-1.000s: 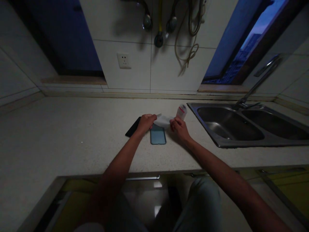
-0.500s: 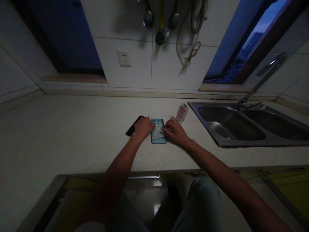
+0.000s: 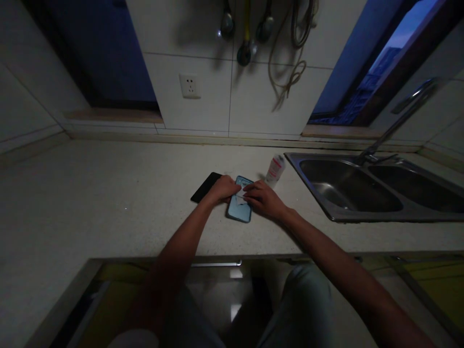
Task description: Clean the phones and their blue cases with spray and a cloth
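A light-blue phone case (image 3: 239, 212), its open inner side up, is tilted a little on the counter between my hands. My left hand (image 3: 223, 188) grips the case's left edge, thumb on top. In the fingers of my right hand (image 3: 263, 197) is a thin white wipe (image 3: 240, 199), pressed against the inside of the case. Part of the wipe is hidden under those fingers. A black phone (image 3: 206, 187) lies flat just left of my left hand and is partly covered by it. Beyond my right hand stands a clear bottle (image 3: 275, 169) with a pink-and-white label.
A double steel sink (image 3: 348, 186) with a faucet (image 3: 398, 123) is set into the counter (image 3: 145, 203) on the right. The tiled back wall carries a socket (image 3: 189, 86), pipe valves and a hanging looped cord (image 3: 290, 82).
The phone case has turned clockwise and now slants, with my left hand on its edge. My right hand has kept the wipe inside it, and the wipe is more bunched up.
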`<action>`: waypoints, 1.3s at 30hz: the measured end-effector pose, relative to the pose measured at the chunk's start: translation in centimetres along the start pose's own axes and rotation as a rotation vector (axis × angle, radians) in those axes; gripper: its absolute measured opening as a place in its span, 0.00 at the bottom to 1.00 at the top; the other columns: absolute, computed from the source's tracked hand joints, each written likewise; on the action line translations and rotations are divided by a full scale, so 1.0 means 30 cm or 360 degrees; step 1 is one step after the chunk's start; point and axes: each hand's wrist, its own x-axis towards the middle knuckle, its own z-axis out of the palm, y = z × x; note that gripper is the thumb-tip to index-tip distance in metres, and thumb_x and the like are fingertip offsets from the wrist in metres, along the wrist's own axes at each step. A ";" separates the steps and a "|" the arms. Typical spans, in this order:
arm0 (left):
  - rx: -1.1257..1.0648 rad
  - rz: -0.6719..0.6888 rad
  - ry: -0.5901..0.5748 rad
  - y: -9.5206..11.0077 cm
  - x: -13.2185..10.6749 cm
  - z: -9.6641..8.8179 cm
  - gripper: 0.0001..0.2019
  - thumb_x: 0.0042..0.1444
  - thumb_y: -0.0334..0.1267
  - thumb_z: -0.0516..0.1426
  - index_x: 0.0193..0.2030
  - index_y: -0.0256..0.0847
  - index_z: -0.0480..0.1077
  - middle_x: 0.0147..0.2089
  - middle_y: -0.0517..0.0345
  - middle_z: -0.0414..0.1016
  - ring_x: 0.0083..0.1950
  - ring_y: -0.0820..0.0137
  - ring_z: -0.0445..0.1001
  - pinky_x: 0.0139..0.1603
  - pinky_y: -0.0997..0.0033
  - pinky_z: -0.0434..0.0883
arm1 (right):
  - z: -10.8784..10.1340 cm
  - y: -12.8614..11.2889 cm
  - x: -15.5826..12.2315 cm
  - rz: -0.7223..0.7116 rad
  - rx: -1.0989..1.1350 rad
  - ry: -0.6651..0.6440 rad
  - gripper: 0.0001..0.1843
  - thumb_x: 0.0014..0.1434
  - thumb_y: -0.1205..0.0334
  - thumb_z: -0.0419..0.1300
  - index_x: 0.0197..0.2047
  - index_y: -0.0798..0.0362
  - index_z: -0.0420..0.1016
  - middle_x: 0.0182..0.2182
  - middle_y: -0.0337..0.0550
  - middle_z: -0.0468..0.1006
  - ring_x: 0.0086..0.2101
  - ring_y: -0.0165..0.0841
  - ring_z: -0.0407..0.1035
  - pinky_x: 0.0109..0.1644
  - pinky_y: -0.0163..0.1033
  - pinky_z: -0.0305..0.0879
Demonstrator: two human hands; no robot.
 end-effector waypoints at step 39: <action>-0.2311 -0.0179 -0.0563 0.049 -0.033 0.143 0.29 0.61 0.64 0.53 0.27 0.38 0.71 0.28 0.48 0.78 0.36 0.61 0.81 0.39 0.65 0.77 | -0.005 -0.089 0.024 -0.0086 -0.0113 0.0279 0.19 0.69 0.60 0.55 0.60 0.49 0.76 0.58 0.53 0.77 0.58 0.45 0.68 0.60 0.57 0.66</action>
